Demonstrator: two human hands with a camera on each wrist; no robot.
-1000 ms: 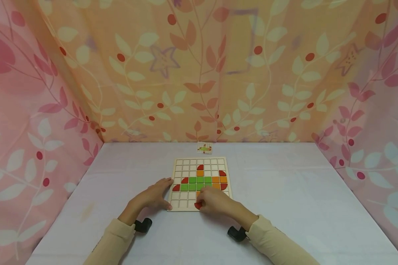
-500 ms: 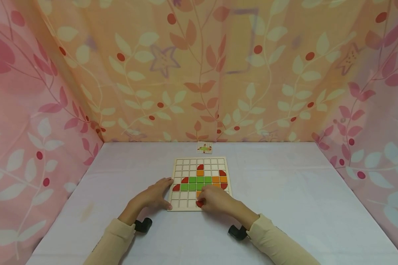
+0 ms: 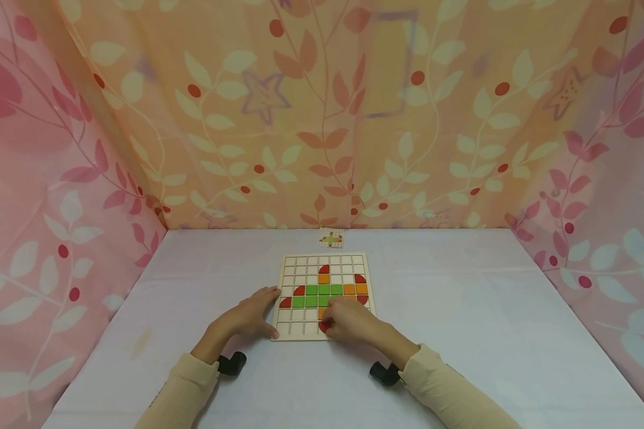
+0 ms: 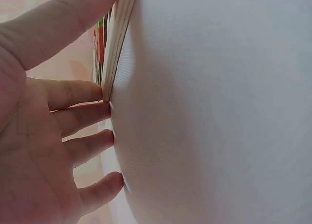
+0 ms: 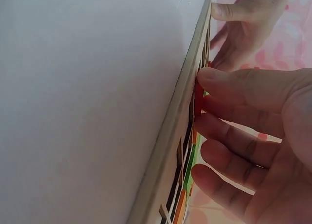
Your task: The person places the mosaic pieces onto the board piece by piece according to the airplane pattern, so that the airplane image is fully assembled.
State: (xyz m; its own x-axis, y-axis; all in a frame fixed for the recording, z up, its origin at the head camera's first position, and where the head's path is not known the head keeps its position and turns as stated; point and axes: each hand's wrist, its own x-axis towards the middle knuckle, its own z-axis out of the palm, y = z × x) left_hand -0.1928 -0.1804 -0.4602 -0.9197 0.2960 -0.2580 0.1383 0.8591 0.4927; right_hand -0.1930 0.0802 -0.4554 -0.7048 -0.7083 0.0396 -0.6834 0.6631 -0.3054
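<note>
A square wooden grid board [image 3: 297, 326] lies on the table, with green and orange square tiles and red rounded tiles set in its cells. At its near edge my right hand [image 3: 353, 320] holds a red rounded tile [image 3: 323, 327] between thumb and forefinger, low over the bottom row. In the right wrist view that red tile [image 5: 198, 98] shows edge-on between those fingertips. My left hand [image 3: 249, 313] rests at the board's left side, thumb by the near corner. The left wrist view shows its fingers [image 4: 80, 119] nearly straight, tips against the board's edge.
Just beyond the board lies a small pattern card [image 3: 331, 238] with a similar coloured figure. White cloth [image 3: 461, 310] covers the table. Floral curtains [image 3: 322, 119] rise at the back and both sides.
The red tile, in my right hand, has shifted slightly up and right, from overhanging the board's near edge to over the bottom row. My left hand stays put.
</note>
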